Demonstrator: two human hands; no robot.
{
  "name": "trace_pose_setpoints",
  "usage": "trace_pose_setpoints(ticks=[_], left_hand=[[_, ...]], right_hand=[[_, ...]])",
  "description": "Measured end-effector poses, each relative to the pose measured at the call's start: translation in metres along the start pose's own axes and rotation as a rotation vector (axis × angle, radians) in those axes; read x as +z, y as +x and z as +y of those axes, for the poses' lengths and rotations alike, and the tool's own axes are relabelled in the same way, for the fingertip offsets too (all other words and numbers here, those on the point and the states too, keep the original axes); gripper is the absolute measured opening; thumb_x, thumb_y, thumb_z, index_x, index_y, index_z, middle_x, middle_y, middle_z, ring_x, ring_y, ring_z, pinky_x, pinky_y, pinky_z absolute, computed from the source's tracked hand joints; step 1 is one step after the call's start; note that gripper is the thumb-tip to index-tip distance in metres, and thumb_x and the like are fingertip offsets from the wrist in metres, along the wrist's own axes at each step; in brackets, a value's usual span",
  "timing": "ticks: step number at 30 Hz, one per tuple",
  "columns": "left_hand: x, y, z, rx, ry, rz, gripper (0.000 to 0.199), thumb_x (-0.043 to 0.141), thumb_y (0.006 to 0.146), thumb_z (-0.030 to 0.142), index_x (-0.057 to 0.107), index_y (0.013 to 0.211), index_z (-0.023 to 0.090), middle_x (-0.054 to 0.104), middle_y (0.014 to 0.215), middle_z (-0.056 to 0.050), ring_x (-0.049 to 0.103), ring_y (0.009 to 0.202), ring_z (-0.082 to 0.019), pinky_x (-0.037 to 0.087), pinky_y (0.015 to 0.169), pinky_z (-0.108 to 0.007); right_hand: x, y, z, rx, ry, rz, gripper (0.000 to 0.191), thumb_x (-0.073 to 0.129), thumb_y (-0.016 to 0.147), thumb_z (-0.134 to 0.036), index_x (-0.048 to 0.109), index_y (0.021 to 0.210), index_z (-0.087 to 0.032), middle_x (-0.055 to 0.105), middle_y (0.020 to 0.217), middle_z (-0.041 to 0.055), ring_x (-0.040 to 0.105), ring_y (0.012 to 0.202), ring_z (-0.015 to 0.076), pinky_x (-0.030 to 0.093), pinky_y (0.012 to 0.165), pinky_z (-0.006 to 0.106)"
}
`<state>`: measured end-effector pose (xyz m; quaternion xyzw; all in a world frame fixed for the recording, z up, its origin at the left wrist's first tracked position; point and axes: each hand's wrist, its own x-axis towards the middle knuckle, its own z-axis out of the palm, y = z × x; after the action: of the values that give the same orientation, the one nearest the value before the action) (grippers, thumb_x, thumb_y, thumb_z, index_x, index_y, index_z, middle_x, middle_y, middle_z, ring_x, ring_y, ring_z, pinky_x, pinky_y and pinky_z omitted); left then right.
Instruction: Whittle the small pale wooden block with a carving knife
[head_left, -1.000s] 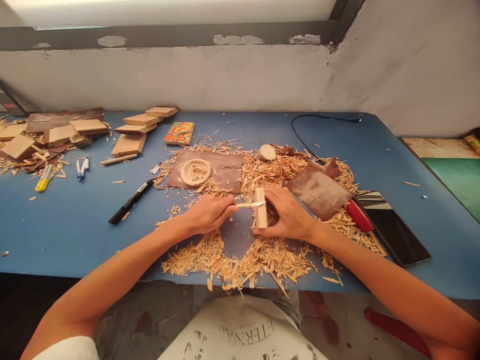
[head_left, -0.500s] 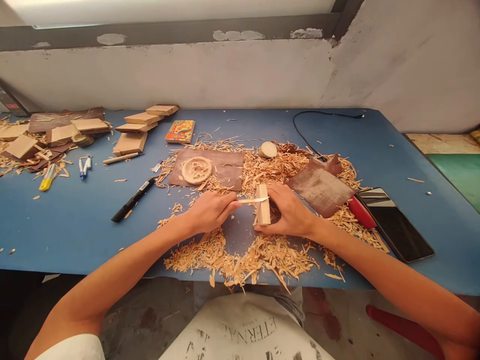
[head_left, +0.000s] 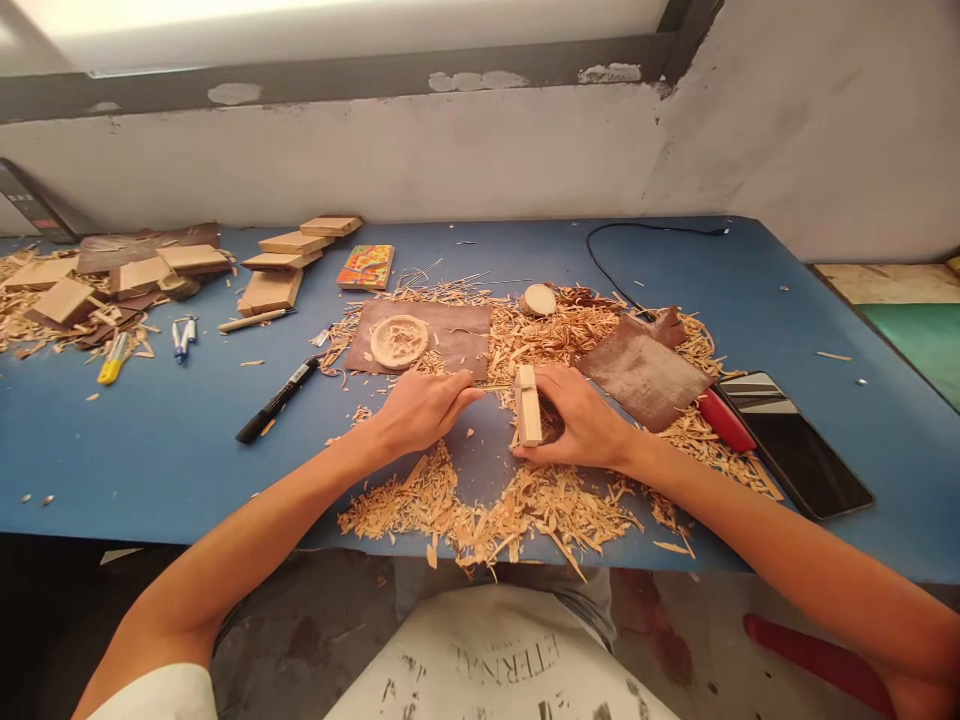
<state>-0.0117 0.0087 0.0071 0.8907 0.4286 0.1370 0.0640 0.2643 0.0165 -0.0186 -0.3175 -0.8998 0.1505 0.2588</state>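
My right hand grips a small pale wooden block, standing on its narrow side, its fingers at the far end and thumb at the near end. A band or shallow notch crosses the block's upper face. My left hand is closed around a thin rod-like tool, which points right toward the block's left side. Its handle is hidden in the fist, and whether its tip touches the wood I cannot tell. Wood shavings lie heaped around both hands on the blue table.
Beyond my hands, a round carved wooden piece sits on brown sandpaper, left of a cut log slice. A black marker lies left. Folded sandpaper and a phone are right. Wooden blocks stand farther back.
The tool's bright tip, which lay across the block's upper face, no longer shows there. My left hand has shifted slightly away from me. The whole view has moved a little.
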Motion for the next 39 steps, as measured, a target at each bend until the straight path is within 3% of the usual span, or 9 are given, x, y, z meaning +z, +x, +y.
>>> trace_pose_setpoints(ticks=[6,17,24,28,31,34,39], left_hand=[[0.002,0.000,-0.003,0.020,0.024,-0.033,0.055,0.019,0.112,0.051,0.058,0.090,0.018,0.065,0.068,-0.003,0.052,0.055,-0.015,0.022,0.054,-0.030],[-0.001,0.002,-0.013,-0.054,0.102,0.009,0.060,0.015,0.111,0.054,0.057,0.088,0.018,0.062,0.063,-0.003,0.049,0.051,-0.015,0.020,0.054,-0.030],[-0.008,0.004,-0.037,-0.211,0.123,0.093,0.057,0.018,0.110,0.054,0.057,0.089,0.018,0.059,0.062,-0.004,0.047,0.050,-0.017,0.021,0.054,-0.030],[-0.009,-0.001,-0.026,-0.071,0.008,0.049,0.056,0.017,0.111,0.052,0.054,0.084,0.020,0.057,0.061,0.000,0.050,0.053,-0.014,0.031,0.055,-0.028],[-0.002,-0.002,-0.008,0.074,-0.112,0.022,0.053,0.018,0.112,0.049,0.055,0.088,0.019,0.058,0.062,0.001,0.050,0.053,-0.014,0.031,0.055,-0.028],[0.005,-0.002,0.001,0.107,-0.090,-0.014,0.055,0.017,0.111,0.050,0.055,0.087,0.019,0.060,0.063,0.000,0.051,0.054,-0.014,0.031,0.055,-0.029],[0.007,-0.001,-0.003,0.081,-0.039,-0.045,0.056,0.015,0.111,0.051,0.054,0.088,0.019,0.063,0.064,-0.002,0.052,0.054,-0.015,0.028,0.054,-0.031]], right_hand=[[0.002,0.000,0.002,-0.004,-0.011,0.025,0.085,0.079,0.071,-0.070,0.049,0.134,-0.021,0.063,0.128,0.0175,0.060,0.119,0.0392,0.051,0.100,0.060],[0.003,0.001,0.002,-0.012,-0.001,0.014,0.086,0.079,0.072,-0.066,0.049,0.138,-0.021,0.062,0.130,0.0168,0.058,0.124,0.0381,0.049,0.106,0.060],[0.002,-0.001,0.003,-0.035,-0.020,0.013,0.085,0.078,0.073,-0.068,0.050,0.135,-0.017,0.061,0.130,0.0199,0.058,0.123,0.0381,0.050,0.104,0.059],[0.002,-0.001,0.004,-0.027,-0.013,0.002,0.085,0.079,0.073,-0.067,0.049,0.136,-0.018,0.062,0.130,0.0191,0.059,0.122,0.0379,0.050,0.104,0.060],[0.002,-0.001,0.003,-0.030,0.000,0.018,0.087,0.079,0.072,-0.067,0.049,0.138,-0.018,0.062,0.130,0.0193,0.059,0.122,0.0386,0.050,0.103,0.060],[0.002,0.000,0.002,-0.027,0.003,0.021,0.087,0.080,0.072,-0.067,0.049,0.138,-0.020,0.063,0.128,0.0179,0.059,0.122,0.0387,0.050,0.103,0.060],[0.003,0.000,0.002,-0.036,-0.013,0.027,0.087,0.079,0.073,-0.067,0.048,0.137,-0.018,0.062,0.129,0.0189,0.058,0.124,0.0389,0.050,0.105,0.060]])
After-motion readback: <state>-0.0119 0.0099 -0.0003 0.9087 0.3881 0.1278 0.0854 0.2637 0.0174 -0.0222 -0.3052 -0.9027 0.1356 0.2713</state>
